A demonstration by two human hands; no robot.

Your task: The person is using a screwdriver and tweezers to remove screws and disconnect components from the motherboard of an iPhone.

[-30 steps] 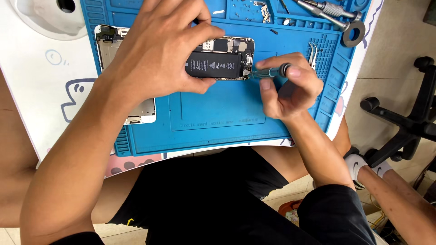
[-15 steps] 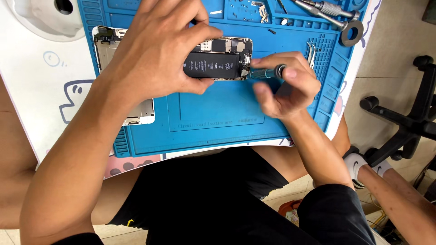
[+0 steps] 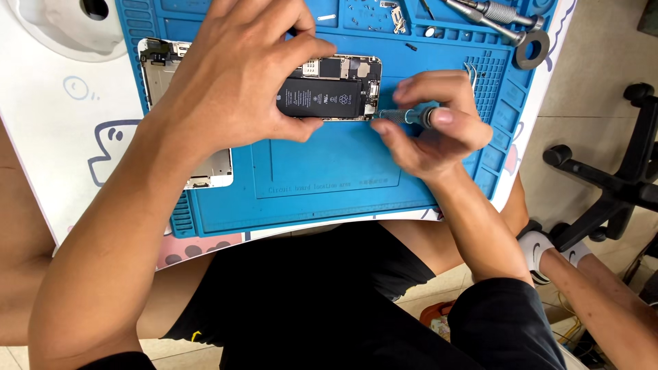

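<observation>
Fingers of my left hand (image 3: 240, 82) are pinning one opened grey metal phone body (image 3: 339, 88); my right hand (image 3: 428, 123) is pinching one slim silver screwdriver (image 3: 401, 116) at its right edge, bare blue silicone mat (image 3: 329, 164) lying below.

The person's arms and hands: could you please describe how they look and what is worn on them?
Both arms are bare from the shoulder side down, with no sleeves reaching the forearms. The left hand and right hand wear no gloves, rings, watch or wristband that shows. Fingernails are short and unpainted. No markings or tattoos are visible.
</observation>
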